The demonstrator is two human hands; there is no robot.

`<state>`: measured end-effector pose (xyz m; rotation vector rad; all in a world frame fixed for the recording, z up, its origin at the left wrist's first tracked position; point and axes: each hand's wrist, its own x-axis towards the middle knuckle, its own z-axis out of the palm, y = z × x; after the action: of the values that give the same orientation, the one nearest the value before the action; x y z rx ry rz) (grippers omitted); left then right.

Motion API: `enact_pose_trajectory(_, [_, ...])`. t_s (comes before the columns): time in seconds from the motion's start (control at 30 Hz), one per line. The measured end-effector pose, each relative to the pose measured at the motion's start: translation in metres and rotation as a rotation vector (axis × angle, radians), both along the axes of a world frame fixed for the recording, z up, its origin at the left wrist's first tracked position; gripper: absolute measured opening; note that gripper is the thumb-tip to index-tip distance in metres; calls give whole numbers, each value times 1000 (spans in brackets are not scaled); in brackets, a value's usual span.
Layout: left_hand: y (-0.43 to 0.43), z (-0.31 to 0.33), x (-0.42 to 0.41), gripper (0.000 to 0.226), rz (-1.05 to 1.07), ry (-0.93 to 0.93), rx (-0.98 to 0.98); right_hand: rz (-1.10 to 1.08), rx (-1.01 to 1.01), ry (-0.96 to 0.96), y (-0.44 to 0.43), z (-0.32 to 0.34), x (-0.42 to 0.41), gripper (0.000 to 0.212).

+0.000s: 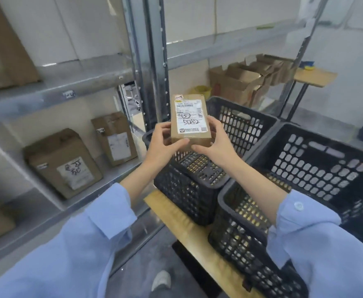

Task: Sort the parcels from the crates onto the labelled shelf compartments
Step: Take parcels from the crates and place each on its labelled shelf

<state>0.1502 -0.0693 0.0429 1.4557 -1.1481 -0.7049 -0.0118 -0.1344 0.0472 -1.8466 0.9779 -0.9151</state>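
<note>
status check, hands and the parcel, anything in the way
Left hand and right hand both grip one small parcel, label up, above a crate. Not shelved yet. Shelf at left holds two boxes; way looks open.

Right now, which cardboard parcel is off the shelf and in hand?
The small parcel with the white label, gripped by left hand and right hand above the black crate; the other two parcels sit on the shelf.
</note>
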Motion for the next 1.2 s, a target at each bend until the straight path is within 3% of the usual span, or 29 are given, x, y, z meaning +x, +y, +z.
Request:
enact_pose_trajectory(0.2, [67, 7, 32, 52, 196, -13, -72, 215, 78, -159, 40, 1, 42, 83])
enact_pose_trajectory(0.5, [193, -5, 90, 83, 466, -31, -74, 519, 51, -106, 113, -1, 129, 90])
enact_pose_trajectory(0.9, [365, -2, 136, 85, 786, -162, -83, 945, 148, -126, 250, 1, 230, 86])
enact_pose_trajectory(1.1, [455, 5, 154, 98, 869, -213, -79, 1079, 116, -131, 333, 6, 267, 104])
enact_pose_trajectory(1.2, [499, 10, 161, 100, 927, -228, -69, 1115, 108, -133, 377, 9, 285, 103])
